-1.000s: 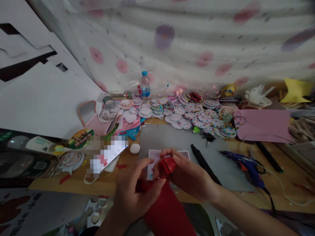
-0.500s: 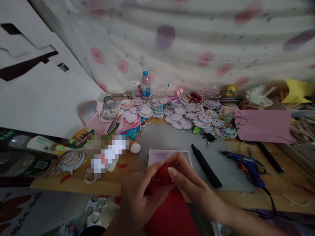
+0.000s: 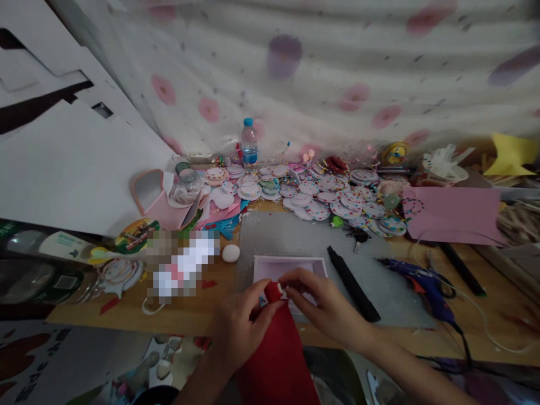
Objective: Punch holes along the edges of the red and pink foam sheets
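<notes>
A small red object with a whitish tip is pinched between the thumb and fingers of my left hand. My right hand is at its right side, thumb and fingertips pressed together at the whitish end; whether they grip that end or something tiny on it is too small to tell. Below both hands hangs a broad red sheet, its top edge hidden at my left hand. Just behind the fingers lies a shallow white tray on the grey mat.
A black stick-like object and a blue glue gun with its cable lie to the right. Decorated white discs are heaped at the back beside a water bottle. A white egg-shaped piece sits left of the mat.
My right hand has drawn back slightly from my left, uncovering the small red object and its whitish end. The red sheet has shifted left, and more of the tray shows.
</notes>
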Tool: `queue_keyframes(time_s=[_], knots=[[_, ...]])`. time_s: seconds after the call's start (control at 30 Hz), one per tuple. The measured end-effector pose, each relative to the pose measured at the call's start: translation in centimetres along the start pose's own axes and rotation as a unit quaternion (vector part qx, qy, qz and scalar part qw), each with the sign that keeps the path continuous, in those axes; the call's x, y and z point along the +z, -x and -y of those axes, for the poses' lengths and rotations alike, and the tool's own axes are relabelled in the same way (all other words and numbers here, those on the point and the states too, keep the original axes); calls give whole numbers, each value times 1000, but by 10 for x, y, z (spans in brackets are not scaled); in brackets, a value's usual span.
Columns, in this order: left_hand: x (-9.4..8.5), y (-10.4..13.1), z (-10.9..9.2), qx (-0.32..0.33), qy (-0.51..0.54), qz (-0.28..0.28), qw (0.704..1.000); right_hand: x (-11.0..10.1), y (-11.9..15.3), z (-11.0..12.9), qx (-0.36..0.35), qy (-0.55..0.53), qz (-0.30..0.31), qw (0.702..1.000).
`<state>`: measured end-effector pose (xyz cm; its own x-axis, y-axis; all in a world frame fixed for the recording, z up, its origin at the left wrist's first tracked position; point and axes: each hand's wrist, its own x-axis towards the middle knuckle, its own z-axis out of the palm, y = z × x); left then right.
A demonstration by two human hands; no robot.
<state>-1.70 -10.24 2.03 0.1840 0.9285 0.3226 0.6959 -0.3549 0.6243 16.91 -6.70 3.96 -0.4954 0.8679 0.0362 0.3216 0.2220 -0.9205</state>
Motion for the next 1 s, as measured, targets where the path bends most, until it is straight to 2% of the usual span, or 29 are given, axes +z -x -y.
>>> queue_keyframes(time_s=[0.23, 0.4, 0.53, 0.67, 0.77, 0.9, 1.0], knots=[[-4, 0, 0, 52, -20, -3, 998, 4, 4, -8, -12, -69, -39, 997], [-5, 0, 0, 77, -19, -7, 997, 3, 5, -5, -12, -68, -22, 997], [-8, 0, 1, 87, -15, 11, 996, 1, 6, 1, -66, 40, 10, 997], [-8, 2, 1, 93, -27, 32, 995, -1, 4, 0, -135, 180, 64, 972], [-6, 3, 0, 86, -30, 43, 995, -2, 2, -3, -155, 232, 88, 956], [-4, 4, -4, 107, -22, 28, 994, -2, -1, -8, -190, 253, 66, 946], [-5, 4, -7, 132, -26, 48, 990, -4, -2, -8, -180, 249, 26, 951]])
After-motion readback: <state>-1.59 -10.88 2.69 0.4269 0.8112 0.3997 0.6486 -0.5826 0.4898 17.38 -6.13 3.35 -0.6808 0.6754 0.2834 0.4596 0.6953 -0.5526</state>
